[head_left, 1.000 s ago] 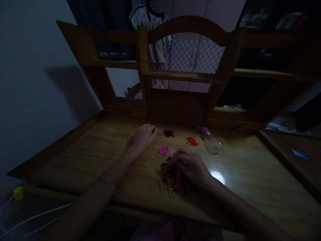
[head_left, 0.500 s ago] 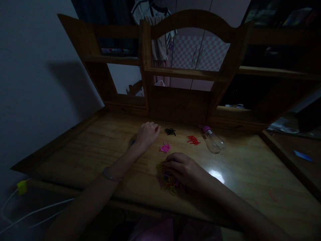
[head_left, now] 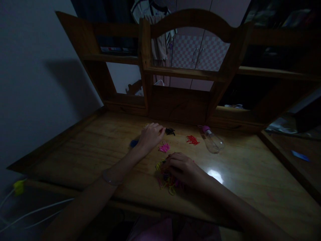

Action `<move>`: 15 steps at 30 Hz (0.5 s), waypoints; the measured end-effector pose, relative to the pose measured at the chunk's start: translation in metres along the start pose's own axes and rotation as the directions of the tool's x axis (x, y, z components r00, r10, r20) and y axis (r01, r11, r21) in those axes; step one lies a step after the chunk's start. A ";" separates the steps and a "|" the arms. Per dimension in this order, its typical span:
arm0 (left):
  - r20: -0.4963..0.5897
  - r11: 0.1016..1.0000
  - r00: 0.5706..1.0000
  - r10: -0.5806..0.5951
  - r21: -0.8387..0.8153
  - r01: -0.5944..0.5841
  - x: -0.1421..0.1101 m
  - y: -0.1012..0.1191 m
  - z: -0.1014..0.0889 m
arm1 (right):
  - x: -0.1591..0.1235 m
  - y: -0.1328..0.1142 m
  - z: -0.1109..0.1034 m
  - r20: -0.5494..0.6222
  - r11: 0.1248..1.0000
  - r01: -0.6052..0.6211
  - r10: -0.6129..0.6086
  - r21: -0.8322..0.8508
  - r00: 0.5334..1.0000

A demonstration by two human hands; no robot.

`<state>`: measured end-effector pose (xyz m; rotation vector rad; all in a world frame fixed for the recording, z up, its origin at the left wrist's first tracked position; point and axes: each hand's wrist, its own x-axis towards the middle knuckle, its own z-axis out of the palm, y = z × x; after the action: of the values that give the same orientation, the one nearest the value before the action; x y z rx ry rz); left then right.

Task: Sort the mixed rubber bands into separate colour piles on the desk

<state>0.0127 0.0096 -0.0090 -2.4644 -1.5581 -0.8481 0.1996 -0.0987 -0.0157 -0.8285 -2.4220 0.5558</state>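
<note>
My left hand [head_left: 151, 136] hovers over the desk with its fingers curled together, beside a small pile of black rubber bands [head_left: 170, 131]. What its fingertips hold, if anything, is hidden. A blue pile [head_left: 133, 143] lies left of that wrist, partly covered by it. My right hand [head_left: 182, 167] is bent down into a mixed heap of coloured rubber bands [head_left: 172, 190], its fingers closed among them and covering part of the heap. Pink rubber bands [head_left: 164, 147] lie between the two hands, and red rubber bands [head_left: 193, 140] farther right.
A clear bottle [head_left: 214, 142] with a pink cap lies on its side at the right. The wooden desk [head_left: 100, 140] is backed by a shelf unit [head_left: 180, 75]. White cables [head_left: 37, 211] hang at the lower left. A blue card-like item [head_left: 300, 155] lies at far right.
My left hand has shifted a little to the right, toward the black rubber bands, uncovering more of the blue pile. My right hand stays at the mixed heap, its fingers slightly moved.
</note>
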 end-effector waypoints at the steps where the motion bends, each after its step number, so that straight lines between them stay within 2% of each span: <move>1: 0.001 1.000 1.000 -0.003 -0.030 0.003 0.000 0.001 -0.001 | 0.000 0.000 -0.001 -0.022 0.999 -0.014 0.015 0.040 1.000; 5: 0.035 0.964 0.999 0.033 -0.265 -0.022 -0.001 0.007 -0.010 | -0.001 -0.001 -0.009 -0.135 0.972 -0.085 0.117 0.220 0.984; 8: 0.167 0.817 0.970 0.178 -0.574 -0.052 -0.004 0.014 -0.013 | -0.001 0.000 -0.017 -0.245 0.937 -0.139 0.223 0.320 0.943; 10: 0.258 0.679 0.925 0.281 -0.734 -0.001 -0.008 0.019 -0.012 | -0.001 0.005 -0.021 -0.318 0.910 -0.154 0.287 0.384 0.904; 12: 0.333 0.580 0.886 0.322 -0.809 0.093 -0.012 0.025 -0.009 | -0.001 0.010 -0.024 -0.372 0.886 -0.162 0.341 0.436 0.864; 15: 0.392 0.524 0.868 0.304 -0.830 0.191 -0.017 0.032 -0.007 | -0.002 0.017 -0.024 -0.409 0.870 -0.188 0.392 0.456 0.824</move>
<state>0.0319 -0.0215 -0.0054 -3.6968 -1.2997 -1.2827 0.2229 -0.0826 -0.0069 -1.0261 -1.6462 0.8105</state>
